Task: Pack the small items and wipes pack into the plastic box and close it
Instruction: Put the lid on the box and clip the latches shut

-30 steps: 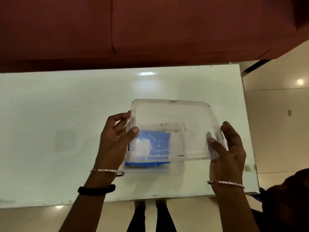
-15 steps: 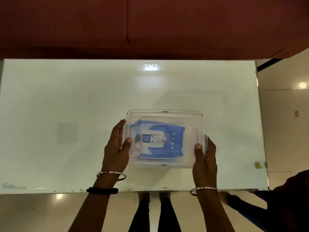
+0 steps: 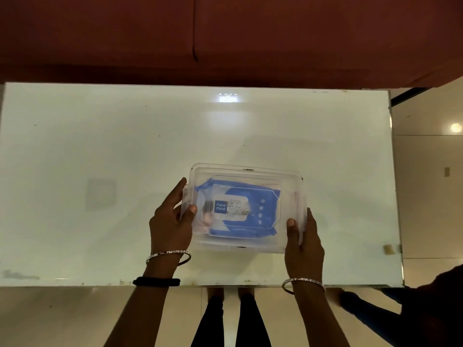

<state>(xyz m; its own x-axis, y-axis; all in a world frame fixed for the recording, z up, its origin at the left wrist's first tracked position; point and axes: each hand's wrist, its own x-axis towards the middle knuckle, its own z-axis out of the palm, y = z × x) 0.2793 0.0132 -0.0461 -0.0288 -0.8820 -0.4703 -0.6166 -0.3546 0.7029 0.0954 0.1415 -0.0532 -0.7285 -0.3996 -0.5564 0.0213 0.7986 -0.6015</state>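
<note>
A clear plastic box (image 3: 246,171) sits flat on the white table (image 3: 100,146), near its front edge. Its clear lid lies on top. Through the lid I see a blue wipes pack (image 3: 241,209) with a white label. Small items are too blurred to make out. My left hand (image 3: 171,221) clasps the box's left end, thumb on the lid. My right hand (image 3: 303,240) clasps the right front corner, thumb pressed on the lid.
A dark red sofa (image 3: 225,38) runs along the table's far edge. The tiled floor (image 3: 431,196) lies to the right, and my legs show below the front edge. A dark sleeve (image 3: 400,309) is at the lower right.
The lid, held tilted above the box a second ago, has come down flat onto it. Both hands now sit lower on the box's ends, and the view has pulled back.
</note>
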